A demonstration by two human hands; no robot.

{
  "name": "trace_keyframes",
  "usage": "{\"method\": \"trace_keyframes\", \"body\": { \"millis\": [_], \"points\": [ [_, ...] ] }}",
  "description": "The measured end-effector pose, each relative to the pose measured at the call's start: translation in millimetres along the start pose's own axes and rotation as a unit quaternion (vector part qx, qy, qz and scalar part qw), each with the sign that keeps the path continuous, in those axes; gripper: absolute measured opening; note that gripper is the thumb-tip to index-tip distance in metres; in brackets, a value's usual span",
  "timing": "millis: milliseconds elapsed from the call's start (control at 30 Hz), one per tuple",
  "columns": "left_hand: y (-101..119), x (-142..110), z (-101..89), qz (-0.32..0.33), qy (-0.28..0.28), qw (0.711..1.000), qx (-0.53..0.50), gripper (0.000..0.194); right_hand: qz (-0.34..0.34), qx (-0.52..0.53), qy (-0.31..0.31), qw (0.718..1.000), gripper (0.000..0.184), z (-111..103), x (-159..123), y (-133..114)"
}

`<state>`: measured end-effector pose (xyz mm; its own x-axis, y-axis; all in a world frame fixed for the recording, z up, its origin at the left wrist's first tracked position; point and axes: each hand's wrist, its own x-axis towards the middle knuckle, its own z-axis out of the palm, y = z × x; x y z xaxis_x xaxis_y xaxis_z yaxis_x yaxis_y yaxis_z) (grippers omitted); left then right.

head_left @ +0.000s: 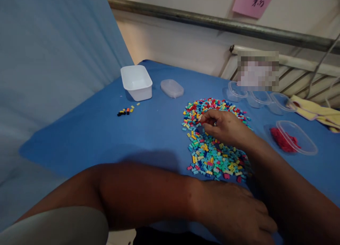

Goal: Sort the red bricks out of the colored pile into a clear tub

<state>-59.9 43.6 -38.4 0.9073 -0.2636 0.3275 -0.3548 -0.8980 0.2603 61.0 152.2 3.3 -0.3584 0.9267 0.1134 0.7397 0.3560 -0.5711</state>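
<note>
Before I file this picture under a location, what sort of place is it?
Probably a plain indoor workroom, though I can't be sure: a radiator and metal pipe run along the wall, and small colored bricks lie spread on a blue-covered surface.

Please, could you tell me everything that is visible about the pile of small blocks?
The pile is a loose spread of many small studded blocks, seemingly plastic, in turquoise, yellow, red, green, dark blue and pink. Red gathers more at its far side. It rests on the blue table cover; the right hand hides part of it and seems to touch it.
</note>
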Motion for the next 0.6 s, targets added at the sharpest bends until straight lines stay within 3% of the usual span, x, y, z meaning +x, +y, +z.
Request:
{"method": "trace_keyframes", "body": {
  "millis": [200,333,400,500,600],
  "points": [
    [-3,-4,0.1,0.013,-0.003,1.000,-0.012,0.024,0.011,0.010,0.114,0.993,0.015,-36,-22,9],
    [-2,-6,-1.6,0.012,0.003,1.000,-0.004,0.016,0.091,-0.076,0.209,0.971,0.019,-77,-65,34],
    [-3,-7,-1.0,0.015,0.008,1.000,0.001,0.016,0.159,-0.133,0.251,0.946,0.021,-95,-91,55],
    [-7,-5,2.9,0.022,0.015,1.000,-0.001,0.015,0.233,-0.208,0.266,0.912,0.018,-112,-124,90],
    [-9,-2,-1.6,0.025,0.015,0.998,-0.048,0.021,0.259,-0.248,0.223,0.906,0.022,-117,-146,118]
  ]
}}
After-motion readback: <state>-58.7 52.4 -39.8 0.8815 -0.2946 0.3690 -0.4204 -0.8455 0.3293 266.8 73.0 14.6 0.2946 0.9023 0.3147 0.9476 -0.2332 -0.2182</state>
